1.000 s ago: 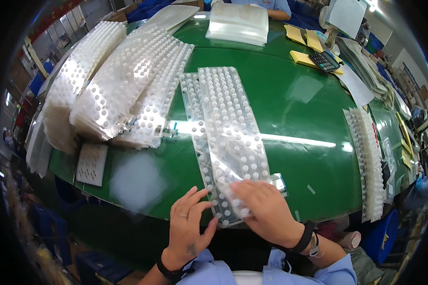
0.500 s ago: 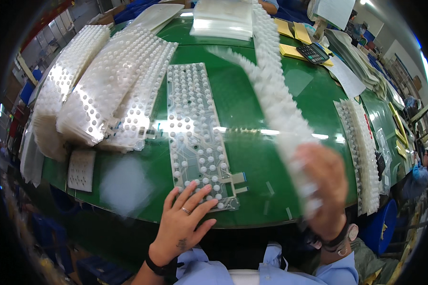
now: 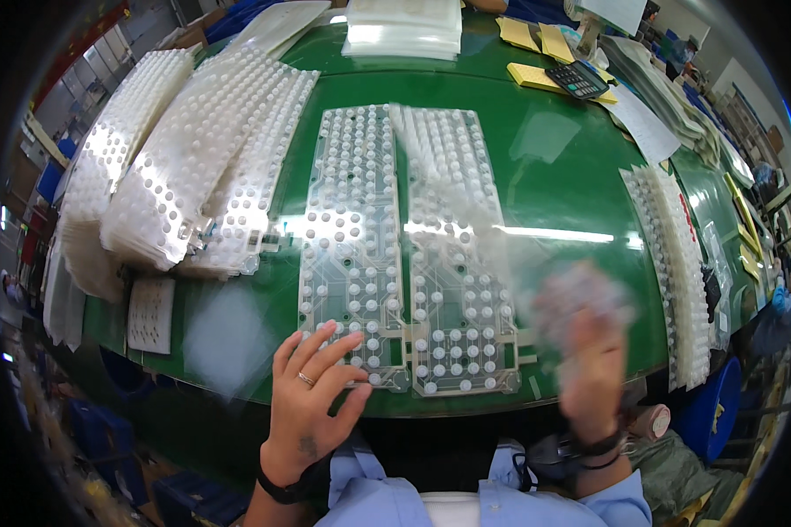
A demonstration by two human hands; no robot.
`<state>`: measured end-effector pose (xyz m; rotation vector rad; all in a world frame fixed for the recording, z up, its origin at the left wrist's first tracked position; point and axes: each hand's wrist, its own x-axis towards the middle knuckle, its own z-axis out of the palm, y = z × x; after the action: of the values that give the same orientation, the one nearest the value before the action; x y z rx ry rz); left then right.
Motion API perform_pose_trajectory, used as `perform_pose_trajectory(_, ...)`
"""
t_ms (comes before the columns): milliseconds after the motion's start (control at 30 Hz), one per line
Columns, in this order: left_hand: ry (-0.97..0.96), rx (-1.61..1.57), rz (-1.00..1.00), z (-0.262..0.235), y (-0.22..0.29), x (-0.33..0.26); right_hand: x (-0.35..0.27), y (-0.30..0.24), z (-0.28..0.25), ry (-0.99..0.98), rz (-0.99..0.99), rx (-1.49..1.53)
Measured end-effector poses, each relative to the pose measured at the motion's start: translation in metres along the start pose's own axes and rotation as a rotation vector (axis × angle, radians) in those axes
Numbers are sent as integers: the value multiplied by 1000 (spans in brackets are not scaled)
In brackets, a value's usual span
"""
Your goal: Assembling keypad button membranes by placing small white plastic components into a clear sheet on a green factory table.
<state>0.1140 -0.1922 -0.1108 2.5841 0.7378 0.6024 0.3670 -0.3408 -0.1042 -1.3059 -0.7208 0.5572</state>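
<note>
Two clear keyboard membrane sheets with white rubber domes lie side by side in front of me: the left sheet and the right sheet. My left hand is open, its fingertips on or just over the near end of the left sheet. At the right, above the table's near part, my right hand is smeared by motion. It grips a blurred, dome-dotted membrane sheet, whose translucent length trails back over the right sheet's far part. How its fingers close on it is hidden by the blur.
Stacks of dome sheets fill the left of the green table. A small white perforated block sits near the left edge. More dome strips stand at right. A calculator and yellow pads lie far right.
A second sheet now lies flat right of the first. The long dome-sheet bundle swinging from my right hand no longer stretches to the far edge. My left hand shifted slightly left.
</note>
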Motion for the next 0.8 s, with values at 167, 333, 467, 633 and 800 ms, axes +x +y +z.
perform_pose_trajectory(167,-181,-120,111,18,30,10,3,-31,-28,383,-505,-313)
perform_pose_trajectory(333,-335,-52,160,26,19,12,-4,-9,-47,-505,-366,-1258)
perform_pose_trajectory(467,-303,-60,174,20,7,13,-17,11,-49,-544,-285,-1175)
perform_pose_trajectory(633,-163,-179,230,25,1,9,-20,3,-40,-612,-362,-1247)
perform_pose_trajectory(800,260,52,-133,-58,-45,-10,-25,8,-48,-629,-213,-1258)
